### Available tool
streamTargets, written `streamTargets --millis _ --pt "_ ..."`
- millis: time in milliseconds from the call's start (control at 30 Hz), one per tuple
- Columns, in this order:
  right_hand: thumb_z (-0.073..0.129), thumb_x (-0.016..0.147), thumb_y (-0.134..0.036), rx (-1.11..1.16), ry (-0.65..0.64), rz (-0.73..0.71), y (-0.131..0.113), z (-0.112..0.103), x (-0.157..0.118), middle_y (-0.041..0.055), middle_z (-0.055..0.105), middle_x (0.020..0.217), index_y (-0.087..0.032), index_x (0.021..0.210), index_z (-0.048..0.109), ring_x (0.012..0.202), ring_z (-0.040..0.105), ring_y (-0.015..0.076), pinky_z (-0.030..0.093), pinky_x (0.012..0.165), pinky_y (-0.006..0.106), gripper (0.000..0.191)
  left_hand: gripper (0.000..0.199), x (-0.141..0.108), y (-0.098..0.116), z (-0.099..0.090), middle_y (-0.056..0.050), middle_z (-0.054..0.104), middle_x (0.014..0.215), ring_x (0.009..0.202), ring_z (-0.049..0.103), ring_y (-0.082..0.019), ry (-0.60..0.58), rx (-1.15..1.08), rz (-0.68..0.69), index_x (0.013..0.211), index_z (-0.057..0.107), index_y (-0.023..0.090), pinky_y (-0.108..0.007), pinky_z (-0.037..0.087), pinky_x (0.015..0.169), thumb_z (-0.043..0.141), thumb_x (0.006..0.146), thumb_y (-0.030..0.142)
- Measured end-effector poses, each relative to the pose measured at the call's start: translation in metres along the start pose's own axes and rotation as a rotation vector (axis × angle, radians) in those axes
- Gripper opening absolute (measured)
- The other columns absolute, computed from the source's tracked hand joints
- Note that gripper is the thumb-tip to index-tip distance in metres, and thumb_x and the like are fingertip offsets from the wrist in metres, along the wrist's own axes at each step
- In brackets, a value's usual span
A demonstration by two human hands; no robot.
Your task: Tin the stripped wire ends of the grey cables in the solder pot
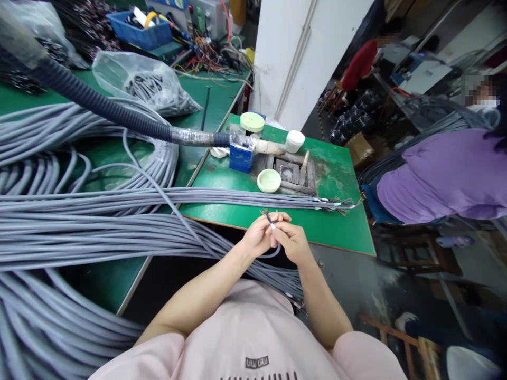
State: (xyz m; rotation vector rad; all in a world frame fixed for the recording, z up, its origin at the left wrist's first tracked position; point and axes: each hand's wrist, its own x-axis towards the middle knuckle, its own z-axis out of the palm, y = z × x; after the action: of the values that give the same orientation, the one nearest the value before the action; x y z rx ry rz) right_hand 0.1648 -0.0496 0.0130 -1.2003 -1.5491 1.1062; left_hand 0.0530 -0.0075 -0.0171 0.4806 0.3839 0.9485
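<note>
While the stripped end of a gray cable [270, 222] is directed upward and away from the wearer, its long axis tilted slightly left, it is pinched between the left hand [257, 237] and right hand [292, 243], with both wrists bent inward, at the near edge of a green table [336, 227]. Bundled gray cables [119, 232] are laid alongside, beneath a black hose [99, 103].

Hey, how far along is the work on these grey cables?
Looking done: a bundle of grey cables on the green table shows bare coloured wires fanned at its ends. In hand: the left hand and right hand pinch one cable's thin coloured wires. Left: long grey cable coils heap on the left; how many unworked ends remain cannot be told.
</note>
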Motion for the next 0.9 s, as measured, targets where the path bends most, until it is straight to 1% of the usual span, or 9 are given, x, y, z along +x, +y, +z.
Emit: streamTargets --millis 67,133,233,333,400,500,633,733,900 --pt "0.055 0.086 -0.037 0.045 0.044 -0.007 0.003 0.002 -0.003 -0.0032 0.057 0.052 -0.02 0.072 0.066 0.049 0.052 0.0107 0.045 0.053 0.025 0.024 0.03 -0.003 -0.007 0.0 -0.001 0.059 0.061 0.05 0.052 -0.009 -0.043 -0.016 -0.071 0.071 0.064 0.013 -0.022 0.041 0.049 0.072 0.07 0.042" --pt "0.056 0.086 -0.036 0.08 0.12 -0.002 0.006 0.002 -0.005 -0.0027 0.056 0.052 -0.019 0.069 0.064 0.049 0.051 0.0105 0.044 0.052 0.025 0.026 0.038 -0.006 -0.012 0.0 0.002 0.051 0.048 0.043 0.047 -0.008 -0.052 0.021 -0.069 0.079 0.067 0.011 -0.021 0.037 0.046 0.071 0.072 0.048" --pt "0.053 0.089 -0.036 0.047 0.157 0.035 0.006 -0.001 -0.009 -0.0017 0.057 0.053 -0.018 0.062 0.061 0.049 0.053 0.0109 0.044 0.051 0.025 0.033 0.042 -0.012 -0.013 -0.002 0.004 0.048 0.046 0.042 0.042 -0.007 -0.06 0.088 -0.033 0.09 0.069 0.011 -0.021 0.035 0.046 0.073 0.072 0.049" --pt "0.052 0.09 -0.033 -0.206 0.142 0.011 -0.002 -0.009 -0.014 0.0006 0.065 0.064 -0.018 0.071 0.066 0.06 0.06 0.0137 0.047 0.058 0.026 0.028 0.032 -0.015 -0.01 -0.005 0.0 0.059 0.066 0.054 0.049 -0.007 -0.01 0.165 0.053 0.084 0.072 0.013 -0.022 0.04 0.055 0.076 0.071 0.042" --pt "0.056 0.088 -0.031 -0.428 0.251 -0.084 -0.011 -0.015 -0.015 0.0014 0.068 0.073 -0.019 0.078 0.068 0.069 0.062 0.0146 0.047 0.066 0.027 0.02 0.027 -0.016 -0.009 -0.007 -0.002 0.062 0.08 0.068 0.054 -0.009 0.05 0.245 0.122 0.077 0.073 0.014 -0.022 0.043 0.065 0.076 0.071 0.04" --pt "0.062 0.085 -0.032 -0.669 0.404 -0.244 -0.024 -0.018 -0.012 0.0007 0.064 0.069 -0.019 0.083 0.068 0.065 0.057 0.0138 0.046 0.065 0.027 0.015 0.026 -0.018 -0.01 -0.005 -0.002 0.059 0.077 0.074 0.052 -0.011 0.066 0.393 0.181 0.072 0.074 0.016 -0.024 0.042 0.073 0.073 0.074 0.041" --pt "0.062 0.085 -0.031 -0.895 0.417 -0.411 -0.032 -0.012 -0.003 0.0001 0.059 0.06 -0.017 0.08 0.067 0.059 0.052 0.0139 0.041 0.062 0.029 0.015 0.028 -0.022 -0.013 0.001 -0.002 0.057 0.075 0.077 0.051 -0.014 0.022 0.554 0.252 0.074 0.075 0.016 -0.027 0.041 0.078 0.068 0.078 0.043" --pt "0.057 0.088 -0.025 -0.904 0.422 -0.438 -0.032 -0.007 0.002 0.0011 0.061 0.061 -0.017 0.072 0.064 0.059 0.052 0.0129 0.039 0.062 0.028 0.019 0.027 -0.025 -0.012 0.0 -0.003 0.059 0.075 0.076 0.052 -0.014 -0.047 0.608 0.252 0.08 0.075 0.016 -0.029 0.041 0.079 0.068 0.078 0.043" --pt "0.055 0.088 -0.022 -0.666 0.446 -0.322 -0.03 -0.005 0.006 -0.0018 0.055 0.054 -0.018 0.059 0.058 0.053 0.05 0.0103 0.039 0.057 0.025 0.03 0.031 -0.026 -0.003 -0.004 -0.002 0.057 0.069 0.065 0.047 -0.011 -0.13 0.72 0.161 0.078 0.073 0.013 -0.026 0.038 0.065 0.069 0.076 0.044"
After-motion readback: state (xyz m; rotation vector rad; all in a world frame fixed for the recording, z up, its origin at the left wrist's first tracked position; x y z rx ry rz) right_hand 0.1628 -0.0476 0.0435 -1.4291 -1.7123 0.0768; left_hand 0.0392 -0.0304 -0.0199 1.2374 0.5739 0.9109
